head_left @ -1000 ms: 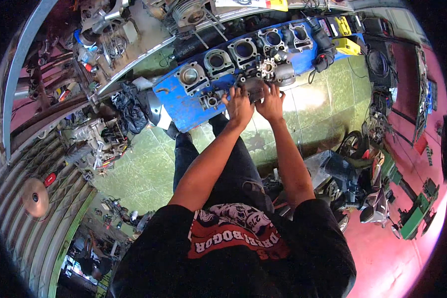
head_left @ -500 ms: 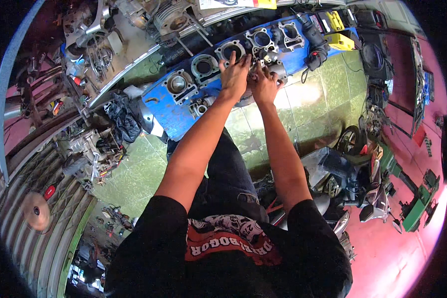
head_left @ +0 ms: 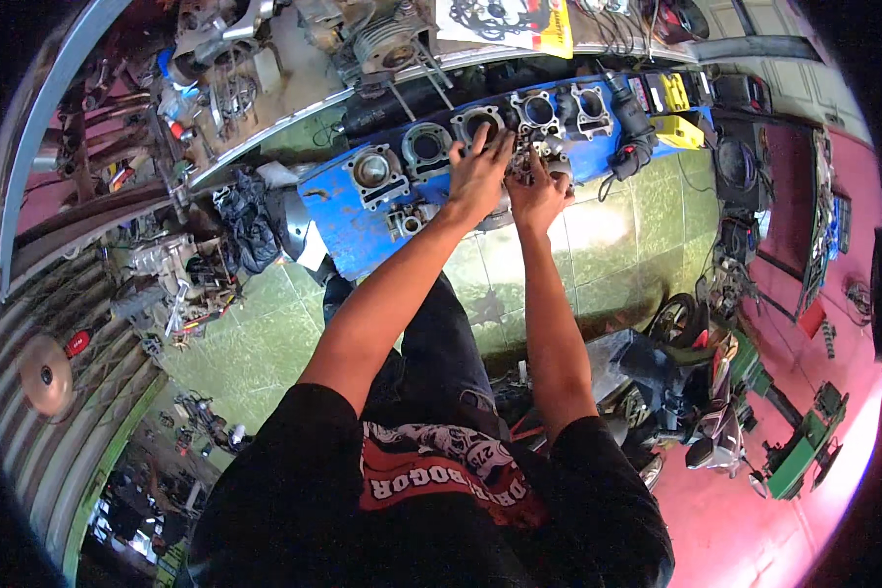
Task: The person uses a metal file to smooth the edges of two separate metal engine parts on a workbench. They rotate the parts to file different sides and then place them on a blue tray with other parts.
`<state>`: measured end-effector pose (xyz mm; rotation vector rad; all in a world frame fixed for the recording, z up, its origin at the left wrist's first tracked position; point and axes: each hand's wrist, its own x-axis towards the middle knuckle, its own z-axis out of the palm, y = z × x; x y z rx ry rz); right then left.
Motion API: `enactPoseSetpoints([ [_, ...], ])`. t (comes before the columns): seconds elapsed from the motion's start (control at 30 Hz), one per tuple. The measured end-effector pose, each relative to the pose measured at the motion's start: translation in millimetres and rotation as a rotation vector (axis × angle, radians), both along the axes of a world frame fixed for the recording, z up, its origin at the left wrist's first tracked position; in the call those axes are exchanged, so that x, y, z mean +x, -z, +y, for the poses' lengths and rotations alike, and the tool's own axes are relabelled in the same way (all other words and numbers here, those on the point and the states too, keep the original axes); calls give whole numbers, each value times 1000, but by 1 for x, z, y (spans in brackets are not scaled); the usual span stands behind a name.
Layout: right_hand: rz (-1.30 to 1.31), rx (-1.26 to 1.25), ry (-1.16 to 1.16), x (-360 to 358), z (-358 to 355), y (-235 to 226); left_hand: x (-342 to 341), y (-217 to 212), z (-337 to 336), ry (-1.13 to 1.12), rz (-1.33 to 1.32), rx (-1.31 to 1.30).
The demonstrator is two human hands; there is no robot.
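Note:
On a blue bench (head_left: 328,220), a row of engine cylinder blocks (head_left: 427,145) lies with their round bores facing up. My left hand (head_left: 476,184) is over the third block, fingers spread and stretched forward, the tips by a small cluster of metal parts. Close beside it, my right hand (head_left: 537,201) has bent fingers closed around a small metal engine part (head_left: 521,162), mostly hidden by the fingers. A silvery metal part (head_left: 559,167) shows just past the right fingers. Another small cast part (head_left: 405,220) rests left of my left wrist.
Behind the bench, a cluttered worktop (head_left: 294,98) bears a finned cylinder (head_left: 392,47) and a packet of gaskets (head_left: 505,24). A black power tool (head_left: 632,132) and a yellow box (head_left: 678,130) sit at the bench's right end. A motorcycle (head_left: 657,363) stands right of my legs; a black bag (head_left: 248,220) is at left.
The whole view has shifted, so the bench appears slightly lower and farther right. Both hands stay at the same parts, with only small finger movements.

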<state>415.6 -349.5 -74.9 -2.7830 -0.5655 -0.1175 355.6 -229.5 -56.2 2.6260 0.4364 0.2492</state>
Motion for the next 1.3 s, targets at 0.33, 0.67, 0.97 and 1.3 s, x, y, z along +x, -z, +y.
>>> enactPoseSetpoints([
  [0.33, 25, 62, -401, -95, 54, -18, -141, -4, 40, -308, 67, -13],
  [0.67, 201, -138, -697, -219, 102, 12, -284, 31, 66, -538, 278, 4],
  [0.97, 332, -357, -736, -258, 117, 57, -313, 78, 78, -546, 277, -20],
  [1.3, 197, -381, -680, -264, 126, 66, -307, 94, 77, -630, 296, -80],
])
